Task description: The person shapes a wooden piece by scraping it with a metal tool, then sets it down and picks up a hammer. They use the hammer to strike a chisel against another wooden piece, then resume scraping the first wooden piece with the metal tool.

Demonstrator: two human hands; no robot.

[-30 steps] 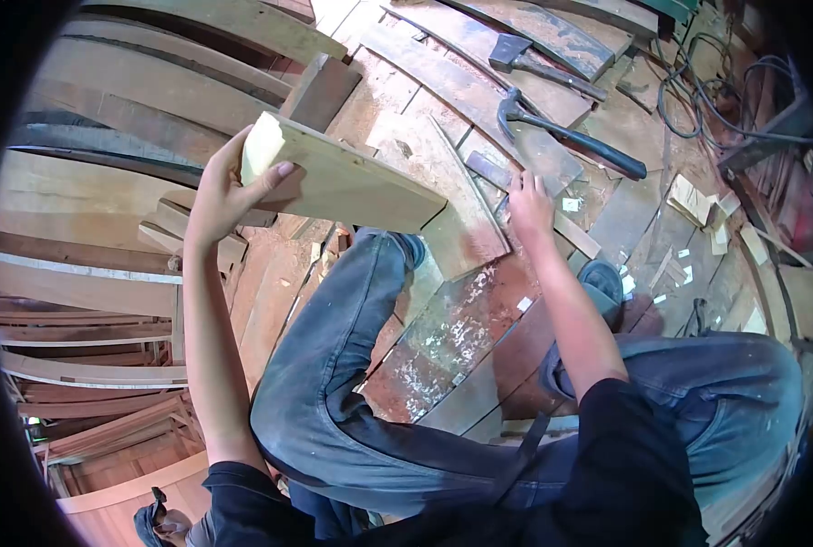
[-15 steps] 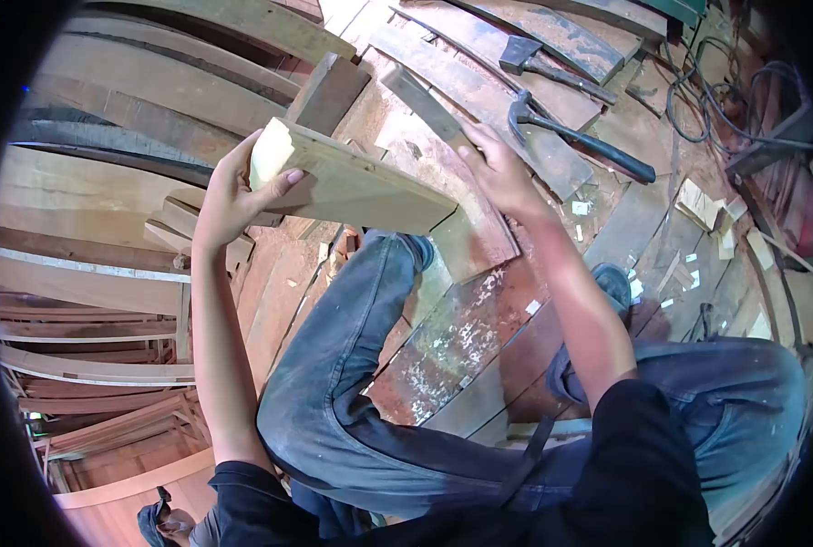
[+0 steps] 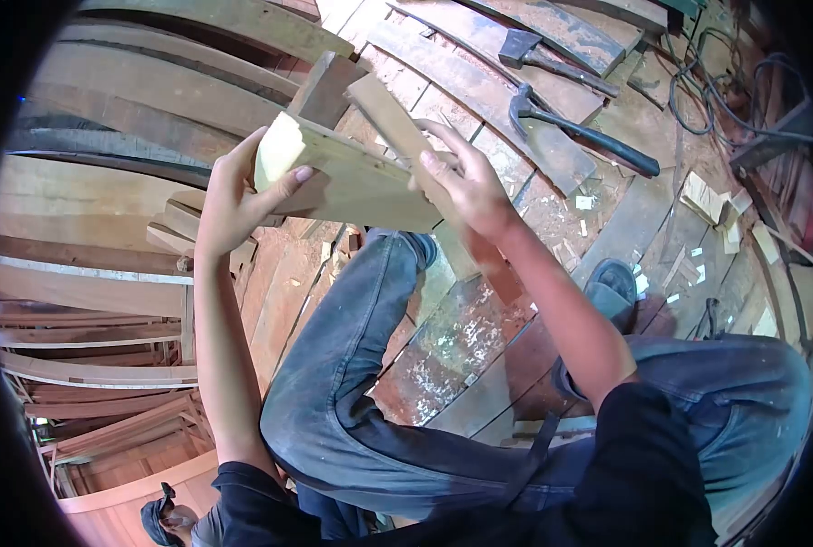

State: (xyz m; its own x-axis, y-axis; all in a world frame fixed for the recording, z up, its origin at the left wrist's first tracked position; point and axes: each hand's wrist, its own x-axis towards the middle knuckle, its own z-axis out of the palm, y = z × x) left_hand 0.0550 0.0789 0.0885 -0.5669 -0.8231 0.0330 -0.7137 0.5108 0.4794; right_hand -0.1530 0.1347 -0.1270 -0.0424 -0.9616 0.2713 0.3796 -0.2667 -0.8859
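Note:
My left hand [image 3: 238, 201] is closed round the near-left end of a thick wooden board [image 3: 356, 187], thumb on its broad face and fingers behind. That end is pale and rough. My right hand [image 3: 468, 187] grips a long, flat wooden strip [image 3: 384, 114], which slants across the board's right end in this view. Its lower part runs down past my wrist. Both pieces are held up over the floor, in front of my bent legs.
A claw hammer [image 3: 580, 132] and a hatchet [image 3: 557, 66] lie on planks at the upper right. Beyond them are coiled cables [image 3: 698, 87]. Stacked curved timbers [image 3: 142, 82] fill the left side. Wood chips [image 3: 703, 201] litter the floor. Another person [image 3: 171, 520] is at the lower left.
My right hand and the strip have shifted left and nearer the board, so the strip now crosses its edge. My left hand and the board have hardly moved.

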